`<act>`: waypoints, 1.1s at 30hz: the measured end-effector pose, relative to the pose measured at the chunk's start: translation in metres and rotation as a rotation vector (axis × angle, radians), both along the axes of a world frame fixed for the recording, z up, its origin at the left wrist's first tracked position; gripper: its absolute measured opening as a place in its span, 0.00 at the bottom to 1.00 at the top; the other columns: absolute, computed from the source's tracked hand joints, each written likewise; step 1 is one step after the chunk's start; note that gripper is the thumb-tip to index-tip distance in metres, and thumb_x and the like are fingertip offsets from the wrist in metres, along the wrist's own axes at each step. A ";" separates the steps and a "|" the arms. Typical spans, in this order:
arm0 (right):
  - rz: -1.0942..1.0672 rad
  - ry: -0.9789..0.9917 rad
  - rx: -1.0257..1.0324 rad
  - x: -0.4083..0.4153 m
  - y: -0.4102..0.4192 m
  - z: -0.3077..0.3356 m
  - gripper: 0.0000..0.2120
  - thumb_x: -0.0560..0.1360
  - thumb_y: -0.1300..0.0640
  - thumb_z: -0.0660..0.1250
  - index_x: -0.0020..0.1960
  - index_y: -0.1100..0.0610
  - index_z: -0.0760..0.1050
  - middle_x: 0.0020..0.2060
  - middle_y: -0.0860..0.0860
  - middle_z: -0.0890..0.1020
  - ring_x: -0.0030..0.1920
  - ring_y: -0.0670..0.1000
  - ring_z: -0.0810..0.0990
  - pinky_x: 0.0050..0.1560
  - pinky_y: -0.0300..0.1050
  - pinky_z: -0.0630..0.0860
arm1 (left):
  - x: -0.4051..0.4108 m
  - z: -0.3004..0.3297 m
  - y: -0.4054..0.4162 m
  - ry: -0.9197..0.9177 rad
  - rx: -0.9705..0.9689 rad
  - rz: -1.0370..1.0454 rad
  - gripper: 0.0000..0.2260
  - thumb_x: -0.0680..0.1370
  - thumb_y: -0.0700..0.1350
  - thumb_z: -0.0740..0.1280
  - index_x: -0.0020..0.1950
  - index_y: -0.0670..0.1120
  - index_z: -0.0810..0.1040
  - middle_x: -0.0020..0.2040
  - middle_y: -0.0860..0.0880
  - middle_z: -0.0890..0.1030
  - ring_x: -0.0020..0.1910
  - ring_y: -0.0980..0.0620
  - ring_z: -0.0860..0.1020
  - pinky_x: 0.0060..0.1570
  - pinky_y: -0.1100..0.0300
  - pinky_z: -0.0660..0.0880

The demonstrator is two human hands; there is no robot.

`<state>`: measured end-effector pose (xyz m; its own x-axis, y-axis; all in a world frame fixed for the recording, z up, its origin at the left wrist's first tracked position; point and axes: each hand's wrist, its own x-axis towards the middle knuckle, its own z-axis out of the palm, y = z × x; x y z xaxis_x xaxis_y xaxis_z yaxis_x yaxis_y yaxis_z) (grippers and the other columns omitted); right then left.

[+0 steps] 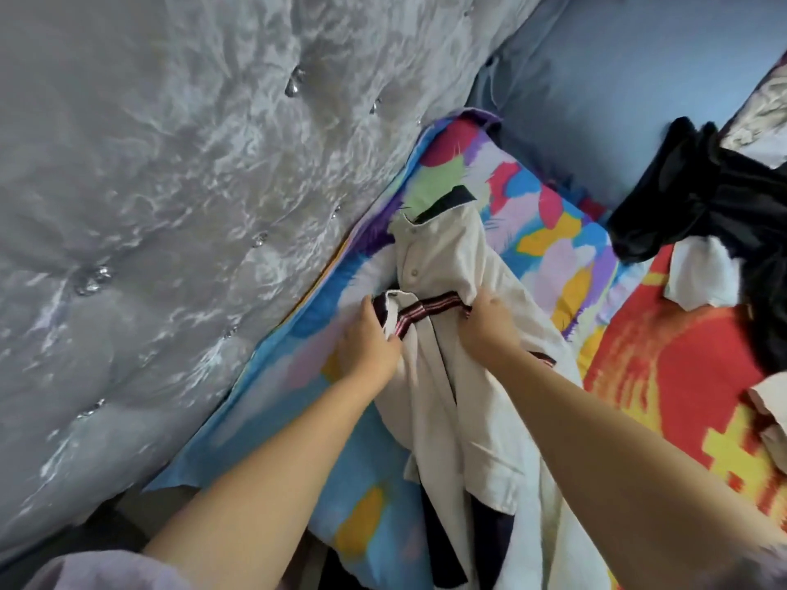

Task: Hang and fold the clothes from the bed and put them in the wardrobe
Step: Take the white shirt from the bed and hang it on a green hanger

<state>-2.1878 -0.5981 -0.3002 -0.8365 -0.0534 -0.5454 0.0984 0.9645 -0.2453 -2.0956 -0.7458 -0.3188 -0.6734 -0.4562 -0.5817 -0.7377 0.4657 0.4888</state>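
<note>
Both hands grip the cream shirt at its striped band: left hand pinching one end, right hand clutching the other. It lies stretched lengthwise on the bright bedsheet beneath them, buttoned, dark-collared, rumpled, not yet folded. Beyond the right hand a black garment and pale pieces wait, so most of the job seems left

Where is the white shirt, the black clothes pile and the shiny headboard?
white shirt (443, 257): head view, on its chest below the collar.
black clothes pile (698, 198): head view, on its middle folds.
shiny headboard (149, 185): head view, on its padded face.
</note>
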 end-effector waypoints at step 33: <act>-0.310 -0.548 -1.200 0.285 0.319 0.276 0.24 0.53 0.72 0.58 0.41 0.57 0.84 0.38 0.56 0.84 0.40 0.55 0.83 0.36 0.44 0.80 | 0.272 0.266 0.254 0.353 0.833 0.734 0.07 0.78 0.32 0.58 0.46 0.37 0.75 0.29 0.45 0.79 0.23 0.51 0.78 0.21 0.64 0.72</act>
